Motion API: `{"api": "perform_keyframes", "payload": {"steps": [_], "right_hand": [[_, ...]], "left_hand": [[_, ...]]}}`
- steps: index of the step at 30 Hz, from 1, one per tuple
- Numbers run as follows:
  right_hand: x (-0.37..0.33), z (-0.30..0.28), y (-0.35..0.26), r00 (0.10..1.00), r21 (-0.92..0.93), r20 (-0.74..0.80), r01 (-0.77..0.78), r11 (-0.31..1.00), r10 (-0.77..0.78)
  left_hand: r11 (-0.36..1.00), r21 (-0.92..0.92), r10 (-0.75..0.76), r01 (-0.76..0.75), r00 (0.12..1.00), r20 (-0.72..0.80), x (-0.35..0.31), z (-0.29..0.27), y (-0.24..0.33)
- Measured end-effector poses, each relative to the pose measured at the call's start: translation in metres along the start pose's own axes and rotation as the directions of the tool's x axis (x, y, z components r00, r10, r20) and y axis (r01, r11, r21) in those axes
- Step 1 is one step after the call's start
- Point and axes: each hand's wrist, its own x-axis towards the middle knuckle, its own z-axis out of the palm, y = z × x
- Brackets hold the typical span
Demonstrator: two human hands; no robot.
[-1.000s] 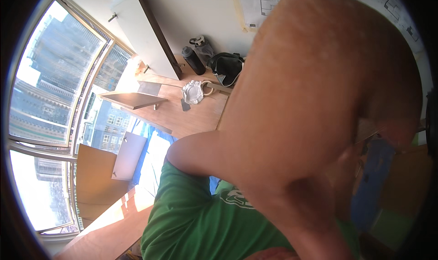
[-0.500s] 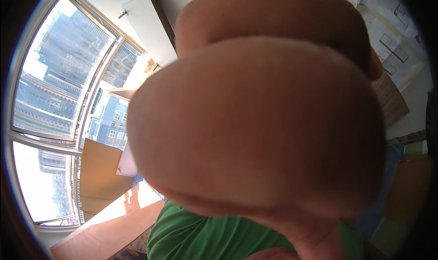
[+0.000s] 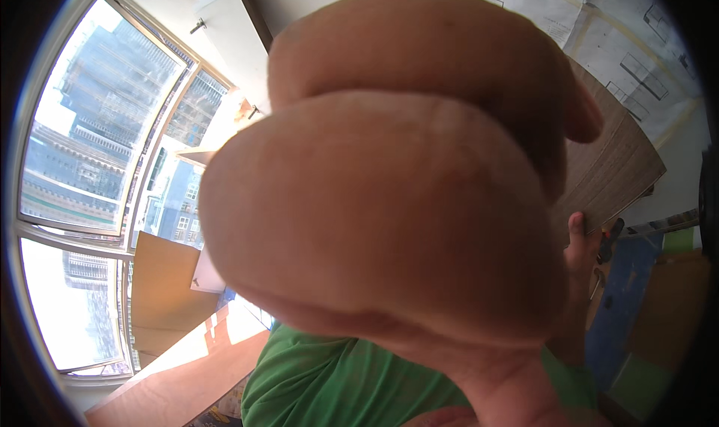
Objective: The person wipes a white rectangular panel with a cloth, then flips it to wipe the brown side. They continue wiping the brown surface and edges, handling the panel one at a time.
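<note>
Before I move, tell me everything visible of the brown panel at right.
The brown panel is flat with streaked grain, apparently wood or laminate. It sits aslant, a corner pointing right, overlapping the wall papers. A near hand hides its left part; another hand is at its lower edge, contact unclear.

Brown wood-grain board [image 3: 618, 157], tilted, at right (partly hidden)

Windows [image 3: 97, 127] stand at left, a panel [image 3: 168, 300] upright before the lower pane. A near hand [image 3: 382, 217] covers the middle, above the shirt [image 3: 337, 386]. Right of it, another hand [image 3: 577, 240] lies below a board [image 3: 618, 154]; behind that, paper sheets [image 3: 633, 64] hang on the wall [image 3: 693, 180].
</note>
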Motion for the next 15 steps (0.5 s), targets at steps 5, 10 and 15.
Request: {"api": "perform_keyframes", "payload": {"steps": [5,10,15], "right_hand": [[0.002,0.023,-0.024,0.994,-0.177,0.053,0.100,0.979,-0.091],[0.004,0.035,-0.051,0.994,-0.199,-0.027,0.100,0.975,-0.108],[0.004,0.029,-0.060,0.990,-0.267,0.028,0.142,0.953,-0.139]], "left_hand": [[0.781,0.602,0.607,-0.164,0.423,-0.672,-0.034,-0.237,0.153],[0.512,0.749,0.793,0.420,0.105,-0.601,-0.124,-0.432,0.302],[0.435,0.691,0.691,0.577,0.277,-0.667,-0.118,-0.475,0.305]]}}
